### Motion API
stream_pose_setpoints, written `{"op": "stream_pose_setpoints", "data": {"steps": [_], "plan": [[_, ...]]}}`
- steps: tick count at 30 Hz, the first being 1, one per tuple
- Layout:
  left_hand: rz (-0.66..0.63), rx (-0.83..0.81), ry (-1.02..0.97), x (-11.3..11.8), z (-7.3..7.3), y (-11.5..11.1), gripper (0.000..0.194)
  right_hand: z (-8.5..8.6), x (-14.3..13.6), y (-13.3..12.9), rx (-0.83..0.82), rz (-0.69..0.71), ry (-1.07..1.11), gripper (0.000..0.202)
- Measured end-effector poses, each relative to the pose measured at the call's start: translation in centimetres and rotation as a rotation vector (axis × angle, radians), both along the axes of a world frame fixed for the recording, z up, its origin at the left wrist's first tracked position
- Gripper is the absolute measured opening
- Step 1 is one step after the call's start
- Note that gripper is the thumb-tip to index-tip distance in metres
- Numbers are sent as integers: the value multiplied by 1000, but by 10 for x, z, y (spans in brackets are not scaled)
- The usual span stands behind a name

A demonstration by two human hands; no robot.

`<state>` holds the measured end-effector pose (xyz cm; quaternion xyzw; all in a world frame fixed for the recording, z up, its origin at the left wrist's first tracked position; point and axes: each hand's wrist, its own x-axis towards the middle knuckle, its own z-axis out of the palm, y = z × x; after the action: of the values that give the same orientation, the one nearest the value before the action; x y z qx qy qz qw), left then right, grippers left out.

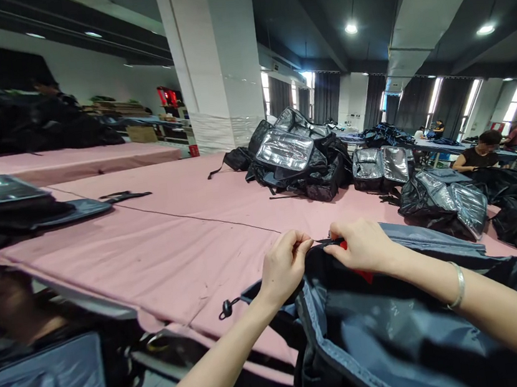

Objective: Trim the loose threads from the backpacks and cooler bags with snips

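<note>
A large black bag with a grey-blue lining (378, 323) lies open in front of me at the table's near edge. My left hand (282, 264) is closed in a pinch at the bag's far upper edge; a thread, if there is one, is too fine to see. Just right of it, my right hand (361, 245) is closed around what looks like small red-handled scissors (364, 275), mostly hidden by the fingers. Their dark tip points left toward my left fingertips. A cord with a black toggle (226, 309) sticks out on the bag's left.
The table has a pink cover (190, 252). Black bags with silvery clear-covered panels (286, 150) are piled toward the back, and others (447, 198) sit at the right. More bags (41, 386) are at the left. A white pillar (218, 60) rises behind; a co-worker (480, 157) sits at right.
</note>
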<state>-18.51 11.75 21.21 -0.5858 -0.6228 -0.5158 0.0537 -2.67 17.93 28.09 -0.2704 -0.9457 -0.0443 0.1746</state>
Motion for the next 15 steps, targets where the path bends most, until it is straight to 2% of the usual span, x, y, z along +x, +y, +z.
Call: {"op": "stream_pose_setpoints", "data": {"steps": [10, 15], "plan": [[0, 1, 32, -1, -2, 2, 18, 2, -4, -2, 28, 21, -36, 17], [34, 36, -67, -3, -2, 3, 20, 3, -2, 6, -93, 29, 33, 15]]}}
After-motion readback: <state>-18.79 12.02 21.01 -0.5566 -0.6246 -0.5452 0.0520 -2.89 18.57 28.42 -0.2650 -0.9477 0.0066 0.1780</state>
